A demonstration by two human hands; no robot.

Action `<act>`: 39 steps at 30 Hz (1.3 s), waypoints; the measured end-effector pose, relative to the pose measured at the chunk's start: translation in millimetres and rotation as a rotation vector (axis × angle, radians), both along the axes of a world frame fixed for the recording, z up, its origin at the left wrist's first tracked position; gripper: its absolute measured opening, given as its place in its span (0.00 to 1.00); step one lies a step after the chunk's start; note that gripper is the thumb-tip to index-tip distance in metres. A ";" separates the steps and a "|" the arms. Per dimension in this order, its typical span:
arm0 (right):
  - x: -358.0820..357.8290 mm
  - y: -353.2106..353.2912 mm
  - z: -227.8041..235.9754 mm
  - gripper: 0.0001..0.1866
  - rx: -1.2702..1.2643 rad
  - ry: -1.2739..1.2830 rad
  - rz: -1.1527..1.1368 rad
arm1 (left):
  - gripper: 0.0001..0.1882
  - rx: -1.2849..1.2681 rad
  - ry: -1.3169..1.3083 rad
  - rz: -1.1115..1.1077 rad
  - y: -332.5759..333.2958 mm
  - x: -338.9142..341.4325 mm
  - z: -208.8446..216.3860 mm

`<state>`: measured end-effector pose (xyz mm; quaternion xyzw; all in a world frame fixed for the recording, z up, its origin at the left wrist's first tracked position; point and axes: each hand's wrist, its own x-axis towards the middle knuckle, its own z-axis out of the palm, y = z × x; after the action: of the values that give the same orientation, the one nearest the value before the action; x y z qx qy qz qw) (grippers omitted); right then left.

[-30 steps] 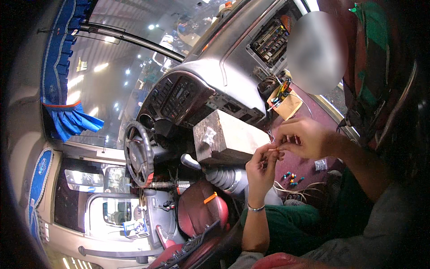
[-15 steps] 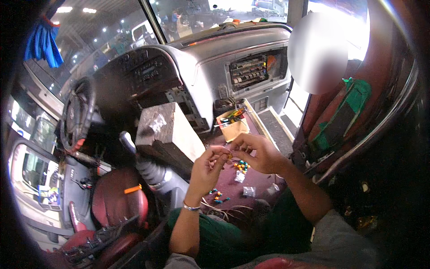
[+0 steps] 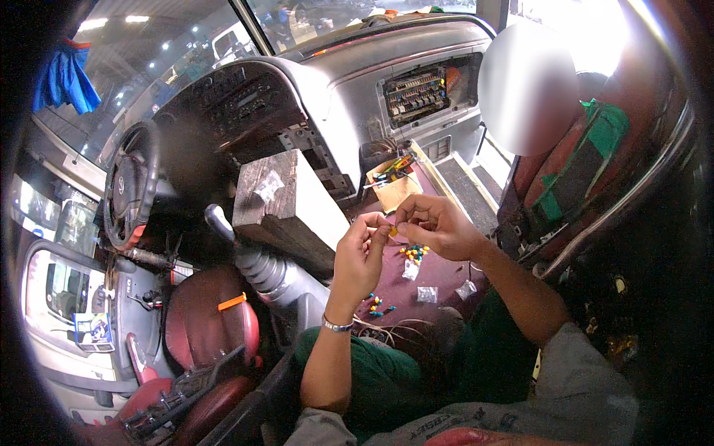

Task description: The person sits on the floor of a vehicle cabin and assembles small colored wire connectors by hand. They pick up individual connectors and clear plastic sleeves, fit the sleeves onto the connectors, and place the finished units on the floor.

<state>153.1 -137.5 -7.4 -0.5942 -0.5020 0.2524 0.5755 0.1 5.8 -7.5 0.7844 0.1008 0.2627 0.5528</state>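
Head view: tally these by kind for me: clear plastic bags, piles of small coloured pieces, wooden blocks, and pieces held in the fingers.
Clear plastic bags: 4
Piles of small coloured pieces: 2
Wooden block: 1
Held yellow piece: 1
Total: 8

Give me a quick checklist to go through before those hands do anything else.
1. Both hands visible: ok, left hand and right hand close together.
2. Small yellow piece off the floor: ok, at the left fingertips.
3. Right hand gripping it too: cannot tell, too small.
4. Loose coloured bits in one pile: not ok, two groups.
5. Pale wires tidy: not ok, loosely looped.
6. Box upright: ok, tools at its top.
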 end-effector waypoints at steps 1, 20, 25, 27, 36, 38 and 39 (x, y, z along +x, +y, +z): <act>-0.8 0.8 2.7 0.08 0.021 -0.038 -0.019 | 0.13 -0.003 -0.006 0.002 -0.5 0.3 -0.7; 12.6 3.1 -4.2 0.09 0.001 -0.266 -0.158 | 0.17 0.903 -0.907 0.103 -23.2 -95.3 223.3; 21.5 0.4 -13.4 0.10 -0.027 -0.255 -0.190 | 0.17 0.952 -0.805 0.177 -24.7 -86.0 219.7; 21.0 15.6 -26.6 0.10 -0.024 -0.245 -0.145 | 0.17 0.967 -0.742 0.228 -19.1 -85.3 213.9; 14.1 -3.7 -6.6 0.11 -0.030 -0.296 -0.142 | 0.16 0.928 -0.689 0.283 -30.6 -65.4 221.7; 20.6 3.1 -26.1 0.10 0.011 -0.213 -0.097 | 0.16 0.907 -0.669 0.293 -22.5 -61.3 208.9; 16.9 -1.4 -13.9 0.12 -0.106 -0.374 -0.174 | 0.16 0.907 -0.676 0.296 -19.5 -66.3 208.8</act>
<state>170.0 -138.9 -21.4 -0.7014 -0.5327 0.1130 0.4599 -66.2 -13.7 201.2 0.7930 -0.0952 0.5896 0.1206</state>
